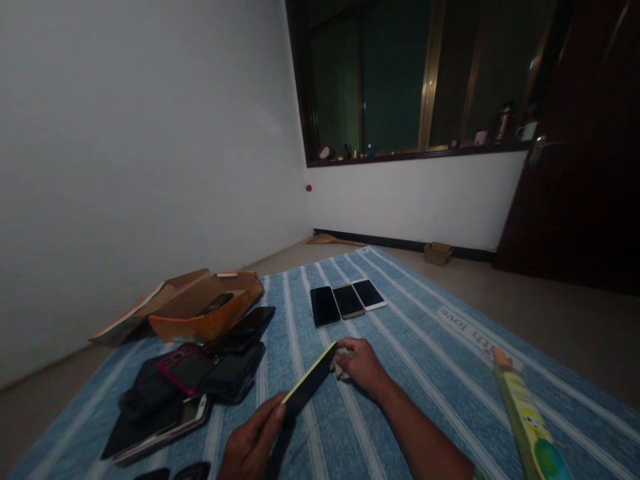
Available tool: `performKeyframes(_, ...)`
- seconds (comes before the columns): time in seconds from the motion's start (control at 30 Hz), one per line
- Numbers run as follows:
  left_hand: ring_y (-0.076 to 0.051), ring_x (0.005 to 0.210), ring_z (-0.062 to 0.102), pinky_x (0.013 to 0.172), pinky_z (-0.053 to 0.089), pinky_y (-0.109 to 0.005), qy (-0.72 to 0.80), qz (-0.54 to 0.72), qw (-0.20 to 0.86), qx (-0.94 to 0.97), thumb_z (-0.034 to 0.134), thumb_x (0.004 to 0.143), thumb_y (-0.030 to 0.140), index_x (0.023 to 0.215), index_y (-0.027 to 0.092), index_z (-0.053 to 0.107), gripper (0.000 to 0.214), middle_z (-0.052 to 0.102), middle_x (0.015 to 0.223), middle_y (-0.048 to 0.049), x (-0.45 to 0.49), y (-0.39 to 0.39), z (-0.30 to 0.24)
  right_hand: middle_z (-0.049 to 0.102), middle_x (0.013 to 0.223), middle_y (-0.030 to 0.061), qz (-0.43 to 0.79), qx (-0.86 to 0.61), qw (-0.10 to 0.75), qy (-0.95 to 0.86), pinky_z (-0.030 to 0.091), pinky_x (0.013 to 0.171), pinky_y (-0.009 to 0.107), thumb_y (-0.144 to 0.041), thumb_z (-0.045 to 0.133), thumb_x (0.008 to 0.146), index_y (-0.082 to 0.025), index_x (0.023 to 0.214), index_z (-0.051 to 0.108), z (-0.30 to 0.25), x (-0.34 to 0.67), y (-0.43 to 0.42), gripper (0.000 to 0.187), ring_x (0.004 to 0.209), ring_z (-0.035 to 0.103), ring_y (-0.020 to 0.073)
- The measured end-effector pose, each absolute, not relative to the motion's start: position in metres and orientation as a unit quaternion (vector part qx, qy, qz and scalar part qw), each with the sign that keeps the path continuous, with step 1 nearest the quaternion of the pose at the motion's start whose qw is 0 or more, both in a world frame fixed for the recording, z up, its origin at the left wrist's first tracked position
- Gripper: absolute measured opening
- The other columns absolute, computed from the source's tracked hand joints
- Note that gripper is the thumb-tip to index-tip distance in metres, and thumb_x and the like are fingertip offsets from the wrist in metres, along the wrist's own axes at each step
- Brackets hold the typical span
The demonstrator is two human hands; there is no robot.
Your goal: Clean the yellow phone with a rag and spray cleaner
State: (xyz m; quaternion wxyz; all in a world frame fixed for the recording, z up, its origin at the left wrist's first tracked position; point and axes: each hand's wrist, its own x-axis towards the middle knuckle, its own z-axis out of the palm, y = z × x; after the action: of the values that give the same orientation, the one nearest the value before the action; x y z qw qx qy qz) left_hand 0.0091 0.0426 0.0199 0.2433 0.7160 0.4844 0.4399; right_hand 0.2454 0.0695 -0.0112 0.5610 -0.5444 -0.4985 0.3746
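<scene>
My left hand [253, 443] grips the near end of a black phone with a yellow edge [310, 381], held tilted on its side above the blue striped mat [400, 347]. At the phone's far end, my right hand [363, 367] is closed on a small pale cloth [340, 365] pressed against it. Three phones [347, 301] lie in a row on the mat just beyond my right hand.
A pile of several dark phones and cases [195, 387] lies on the mat at the left. An open orange cardboard box [205, 310] sits behind it near the wall. A yellow-green tube [525, 417] lies at the right. A dark door [585, 167] and a small box [437, 253] stand farther back.
</scene>
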Motion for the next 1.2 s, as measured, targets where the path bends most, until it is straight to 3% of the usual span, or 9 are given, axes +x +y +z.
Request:
performKeyframes(0.17,-0.031,0.095,0.076,0.087,0.060,-0.034,0.478,0.398,0.285,0.729,0.056,0.076,0.075,0.097,0.021,0.082,0.064,0.082,0.098,-0.0082,0.007,0.042,0.019,0.067,0.061,0.0007,0.402,-0.538,0.564,-0.481,0.045,0.051,0.023,-0.016,0.053,0.063,-0.016,0.084,0.077,-0.014,0.244,0.070,0.031,0.051,0.058,0.0130)
performKeyframes(0.57,-0.029,0.090,0.077,0.080,0.062,-0.028,0.455,0.417,0.308,0.724,0.059,0.079,0.069,0.092,0.019,0.082,0.057,0.082,0.094,-0.0086,0.013,0.038,0.024,0.072,0.074,0.0050,0.405,-0.516,0.612,-0.441,0.049,0.058,0.026,-0.018,0.064,0.060,-0.015,0.081,0.076,-0.011,0.244,0.067,0.025,0.063,0.063,0.0160)
performKeyframes(0.8,-0.028,0.091,0.077,0.082,0.061,-0.028,0.457,0.408,0.290,0.735,0.055,0.081,0.069,0.096,0.019,0.082,0.058,0.082,0.092,-0.0081,0.010,0.039,0.022,0.073,0.073,0.0059,0.426,-0.481,0.638,-0.424,0.049,0.057,0.027,-0.028,0.068,0.063,-0.012,0.091,0.076,0.000,0.244,0.061,0.033,0.059,0.063,0.0159)
performKeyframes(1.2,-0.028,0.091,0.077,0.080,0.061,-0.027,0.454,0.414,0.296,0.732,0.058,0.080,0.069,0.095,0.022,0.082,0.055,0.082,0.093,-0.0068,0.011,0.037,0.025,0.074,0.072,0.0054,0.454,-0.430,0.677,-0.389,0.049,0.056,0.026,-0.031,0.077,0.060,-0.013,0.088,0.076,0.006,0.244,0.059,0.033,0.059,0.065,0.0168)
